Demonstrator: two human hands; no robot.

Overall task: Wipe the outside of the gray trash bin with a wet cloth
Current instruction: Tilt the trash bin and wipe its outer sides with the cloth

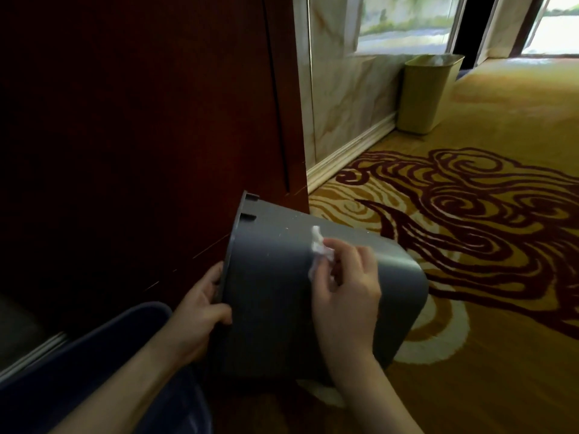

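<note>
The gray trash bin (275,296) is tipped on its side above the carpet, its open rim facing left toward a dark wooden panel and its base to the right. My left hand (200,314) grips the rim at the lower left, thumb on the outer wall. My right hand (344,296) presses a small crumpled white cloth (318,245) against the bin's upper outside wall. Most of the cloth is hidden under my fingers. Small pale specks dot the wall near the rim.
A dark red wooden panel (141,136) stands close on the left. A dark blue bin (94,355) sits at the lower left under my arm. A beige waste bin (429,92) stands by the marble wall under the window. Patterned yellow and maroon carpet (470,214) spreads right.
</note>
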